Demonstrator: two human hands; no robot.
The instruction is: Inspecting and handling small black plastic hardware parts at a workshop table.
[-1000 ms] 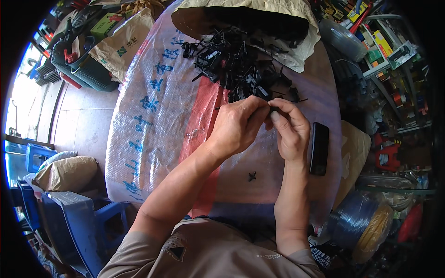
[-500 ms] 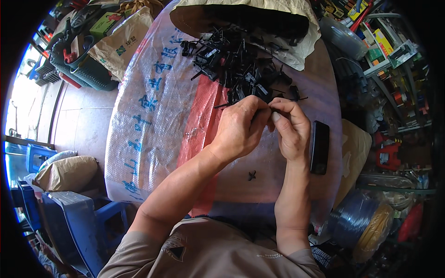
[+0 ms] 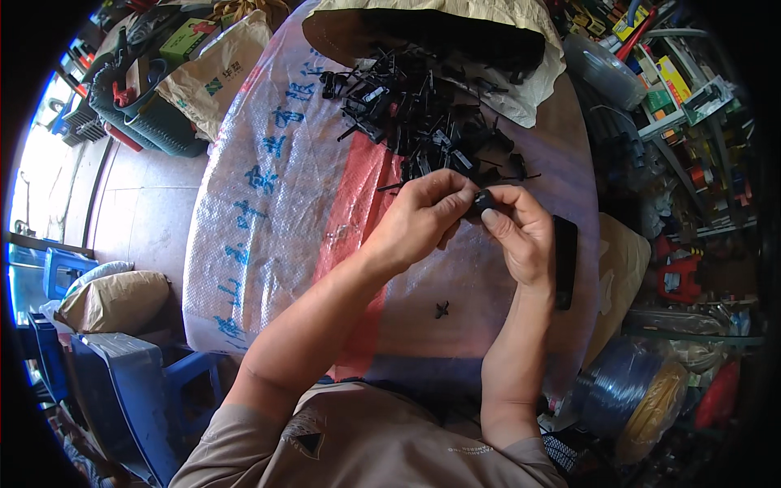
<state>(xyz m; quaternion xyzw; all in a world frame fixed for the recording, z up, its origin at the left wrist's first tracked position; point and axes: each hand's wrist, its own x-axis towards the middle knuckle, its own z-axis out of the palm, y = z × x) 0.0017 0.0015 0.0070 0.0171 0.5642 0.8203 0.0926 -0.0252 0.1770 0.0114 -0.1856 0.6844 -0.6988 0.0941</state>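
Note:
A small rounded black plastic part (image 3: 482, 200) sits between my two hands at the near side of the pile. My left hand (image 3: 427, 213) pinches it from the left with thumb and forefinger, its other fingers curled under. From the other side my right hand (image 3: 521, 232) grips the same part between thumb and forefinger. Just beyond my hands lies a heap of black plastic parts (image 3: 423, 114), many with thin stems. One small black piece (image 3: 442, 309) lies alone on the woven plastic sheet (image 3: 268, 268), nearer to me.
An open paper sack (image 3: 521, 93) lies behind the heap. A black phone (image 3: 565, 264) rests right of my right wrist. Left of the table stand a blue plastic stool (image 3: 122, 390) and a filled sack (image 3: 114, 302). At the right are a wrapped spool (image 3: 626, 398) and crowded shelves (image 3: 691, 106).
My right hand has shifted slightly right and down and the fingers have turned, so the black part now shows between my hands. The heap and the lone piece have stayed put.

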